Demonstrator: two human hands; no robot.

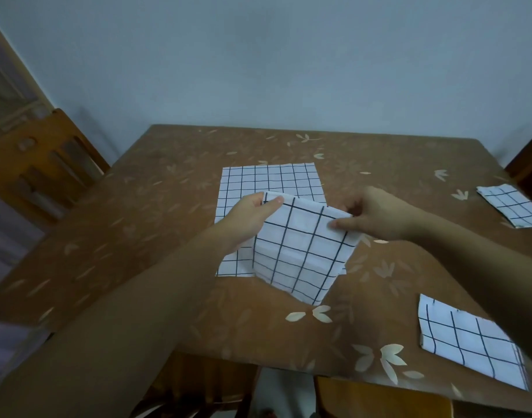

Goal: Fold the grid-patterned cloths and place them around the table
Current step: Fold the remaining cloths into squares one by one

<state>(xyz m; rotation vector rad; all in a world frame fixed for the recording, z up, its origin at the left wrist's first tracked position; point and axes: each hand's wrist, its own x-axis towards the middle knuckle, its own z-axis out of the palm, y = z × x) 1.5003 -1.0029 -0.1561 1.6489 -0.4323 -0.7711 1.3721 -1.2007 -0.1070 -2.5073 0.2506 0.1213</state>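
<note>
A folded white cloth with a black grid [300,251] hangs above the middle of the table, held by its top edge. My left hand [248,217] pinches its upper left corner and my right hand [376,215] pinches its upper right corner. Beneath it an unfolded grid cloth [270,181] lies flat on the table, partly hidden by the held one. A folded grid cloth [469,342] rests at the near right edge, with my right forearm over one corner. Another folded grid cloth [512,205] lies at the far right edge.
The table [138,221] wears a brown covering with pale leaf prints. A wooden chair [44,164] stands at its left side, another chair's dark edge [527,167] shows at the far right, and a wooden seat [379,399] sits below the near edge. A pale wall runs behind.
</note>
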